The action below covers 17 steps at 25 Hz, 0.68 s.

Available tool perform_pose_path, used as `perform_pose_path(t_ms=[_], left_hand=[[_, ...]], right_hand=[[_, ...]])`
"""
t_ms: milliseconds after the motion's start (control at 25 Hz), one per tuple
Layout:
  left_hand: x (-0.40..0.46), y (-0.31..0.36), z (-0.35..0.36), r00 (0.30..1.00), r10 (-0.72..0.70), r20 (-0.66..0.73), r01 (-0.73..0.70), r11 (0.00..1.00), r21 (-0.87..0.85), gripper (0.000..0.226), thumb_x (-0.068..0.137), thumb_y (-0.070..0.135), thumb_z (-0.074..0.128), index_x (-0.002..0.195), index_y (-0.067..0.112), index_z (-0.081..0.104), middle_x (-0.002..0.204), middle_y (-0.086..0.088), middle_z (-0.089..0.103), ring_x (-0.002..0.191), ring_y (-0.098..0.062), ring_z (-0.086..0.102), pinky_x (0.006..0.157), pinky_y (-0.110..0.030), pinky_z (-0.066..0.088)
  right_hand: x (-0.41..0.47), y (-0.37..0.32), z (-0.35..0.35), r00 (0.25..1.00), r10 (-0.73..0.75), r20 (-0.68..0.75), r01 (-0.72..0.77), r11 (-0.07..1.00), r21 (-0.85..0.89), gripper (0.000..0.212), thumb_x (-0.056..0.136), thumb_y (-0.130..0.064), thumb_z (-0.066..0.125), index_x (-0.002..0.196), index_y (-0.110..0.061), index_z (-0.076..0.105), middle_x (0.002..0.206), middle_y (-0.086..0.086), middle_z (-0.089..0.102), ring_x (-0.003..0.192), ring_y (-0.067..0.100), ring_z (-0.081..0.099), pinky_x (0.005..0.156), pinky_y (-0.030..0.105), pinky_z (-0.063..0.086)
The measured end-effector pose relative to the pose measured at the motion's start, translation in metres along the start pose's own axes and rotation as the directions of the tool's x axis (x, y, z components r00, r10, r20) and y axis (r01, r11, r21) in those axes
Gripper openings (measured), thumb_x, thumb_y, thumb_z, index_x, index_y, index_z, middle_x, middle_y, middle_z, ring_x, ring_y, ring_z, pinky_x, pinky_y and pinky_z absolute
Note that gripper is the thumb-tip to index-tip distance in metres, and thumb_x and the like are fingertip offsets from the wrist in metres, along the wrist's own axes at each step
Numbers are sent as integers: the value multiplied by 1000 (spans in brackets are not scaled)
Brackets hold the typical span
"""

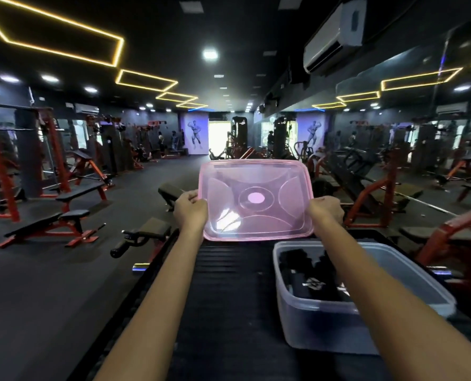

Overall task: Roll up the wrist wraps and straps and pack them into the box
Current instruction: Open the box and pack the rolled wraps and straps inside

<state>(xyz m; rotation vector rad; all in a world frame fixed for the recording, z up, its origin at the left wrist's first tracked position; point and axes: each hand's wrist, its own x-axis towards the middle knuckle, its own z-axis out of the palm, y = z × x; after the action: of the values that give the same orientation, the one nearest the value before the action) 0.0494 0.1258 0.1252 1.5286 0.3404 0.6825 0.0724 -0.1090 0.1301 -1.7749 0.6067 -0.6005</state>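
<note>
1. The scene is a dim gym with a black ceiling, yellow outline lights point(64, 37) running toward 12 o'clock, and round white spotlights among them.
2. A white air conditioner point(334, 37) hangs high at 1 o'clock, above a mirrored wall that takes up the right side.
3. Red-framed benches point(50, 224) with black pads stand on the dark floor at 9 o'clock, with more red racks behind them.
4. A bright doorway point(218, 137) glows at the far end, flanked by two bodybuilder posters.
5. Directly below, from 6 o'clock forward, stretches a black padded bench surface point(229, 284) with ribbed stitching.
6. A clear plastic box point(339, 320) sits on that surface at 4 o'clock, open at the top.
7. Black rolled wraps point(311, 270) lie inside the box, one showing a white logo.
8. A pink see-through lid point(256, 199) is held up in the air at the centre, beyond and to the left of the box and tilted toward the camera.
9. The left hand point(190, 210) grips the lid's left edge, fingers curled around the rim.
10. The right hand point(326, 209) grips the lid's right edge the same way.
</note>
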Motion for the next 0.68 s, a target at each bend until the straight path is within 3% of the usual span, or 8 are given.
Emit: perform_pose_path(t_ms=[160,240,320,400,520,680], left_hand=[[-55,7,44,989,39,144,-31,998,-62,28,82,1,55,106,10,67,103,-12,70,83,-25,63,83,-36,54],[-74,5,61,979,64,194,-49,995,-85,24,82,5,59,103,12,68,103,-13,71,86,-29,65,88,-41,55],[-90,2,71,974,65,217,-36,990,-135,10,83,17,61,90,18,68,96,-7,70,85,-24,64,92,-46,53],[-104,3,75,975,41,220,5,979,-206,14,87,30,58,78,22,65,84,-4,68,82,-21,63,90,-45,53],[-125,5,77,969,-6,247,91,938,-334,27,97,29,51,76,14,60,79,-5,64,80,-23,63,82,-38,54],[-137,-11,73,969,-21,247,83,967,-241,26,89,35,59,71,17,56,78,-3,67,80,-26,65,84,-44,53]], right_hand=[[23,28,-75,1000,-15,-12,16,996,89,31,87,-25,54,107,-6,69,118,19,65,110,40,59,97,41,47],[43,44,-100,1000,-7,-14,10,987,163,31,80,-41,56,88,-16,71,109,15,69,102,38,63,95,47,50],[69,61,-118,1000,-4,-18,9,964,264,43,67,-60,53,67,-19,66,93,10,73,91,37,66,88,50,54],[80,68,-134,1000,-9,6,7,930,367,50,71,-64,51,61,-17,63,83,9,72,83,34,69,81,49,56],[58,58,-163,999,20,47,-42,853,520,43,91,-51,52,79,-12,64,87,9,68,76,27,67,64,37,58],[67,77,-182,985,-38,166,-59,837,544,25,93,-24,57,103,-2,64,94,14,64,73,25,64,71,34,56]])
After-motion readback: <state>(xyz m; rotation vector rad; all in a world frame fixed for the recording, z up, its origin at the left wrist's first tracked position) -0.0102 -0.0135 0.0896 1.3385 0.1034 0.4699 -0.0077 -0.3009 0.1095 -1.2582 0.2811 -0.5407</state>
